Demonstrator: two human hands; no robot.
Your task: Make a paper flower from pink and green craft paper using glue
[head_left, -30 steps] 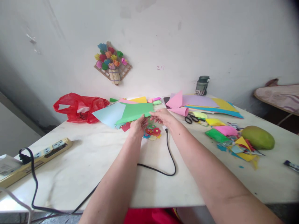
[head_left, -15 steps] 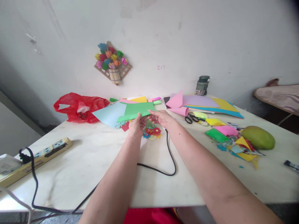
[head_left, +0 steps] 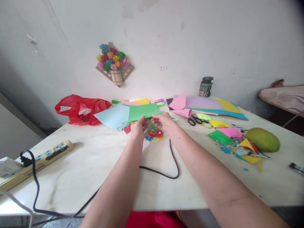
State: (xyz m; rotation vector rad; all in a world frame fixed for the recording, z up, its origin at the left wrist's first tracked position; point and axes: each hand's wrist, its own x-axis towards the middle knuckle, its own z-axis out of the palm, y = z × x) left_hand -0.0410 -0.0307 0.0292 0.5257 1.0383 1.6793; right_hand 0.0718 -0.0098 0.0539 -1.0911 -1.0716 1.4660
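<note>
Both hands hold the front edge of a green paper sheet above the middle of the table. My left hand pinches it with the thumb on top. On its right part, my right hand grips the edge, fingers curled underneath. A light blue sheet lies to the left, partly covered by the green one. Small flower-shaped cutouts in red, blue and yellow lie just below the hands. A black cord runs up from the table toward my right hand; its end is hidden.
Left: a red plastic bag and a power strip. Right: black scissors, pink paper, stacked coloured sheets, clay packets, paper scraps and a green fruit. A bottle stands at the back.
The green sheet's front edge has shifted: its left end no longer sticks out as a strip, and its right end extends over my right fingers. Both hands keep nearly the same place.
</note>
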